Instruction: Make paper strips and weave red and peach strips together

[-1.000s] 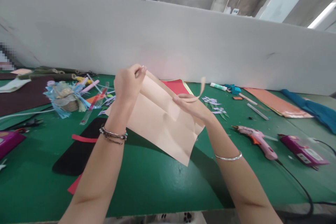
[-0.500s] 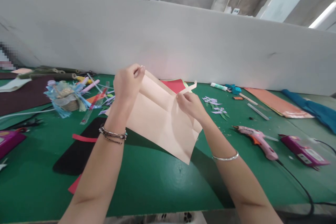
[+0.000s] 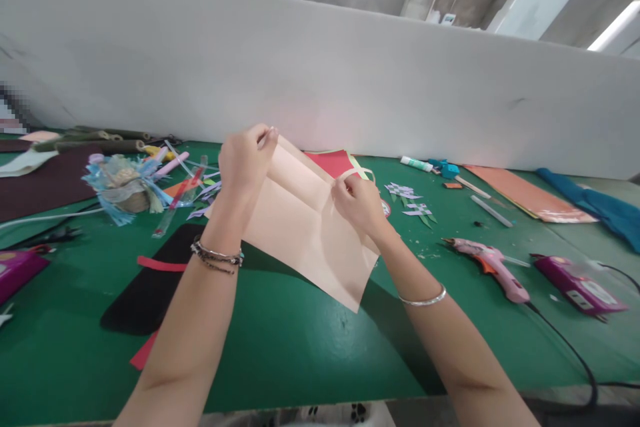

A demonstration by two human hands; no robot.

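I hold a peach-coloured paper sheet (image 3: 310, 240) up over the green table (image 3: 300, 347). My left hand (image 3: 245, 160) is closed, pinching the sheet's upper left corner. My right hand (image 3: 357, 203) is closed on the sheet's upper edge, where a narrow peach strip (image 3: 363, 172) curls away from the paper beside my fingers. The sheet slopes down toward me, its lower corner hanging free.
Behind the sheet lies red paper (image 3: 333, 162). A pink glue gun (image 3: 493, 265) with its cord and a purple device (image 3: 580, 285) lie at right. A black felt piece (image 3: 145, 290), a blue tassel bundle (image 3: 123, 185) and scraps lie at left. A white partition (image 3: 350, 87) closes the back; a person sits beyond.
My right hand has slid left along the sheet's upper edge, and the loose strip that stuck out to the right now curls close over my fingers. My left hand has stayed put.
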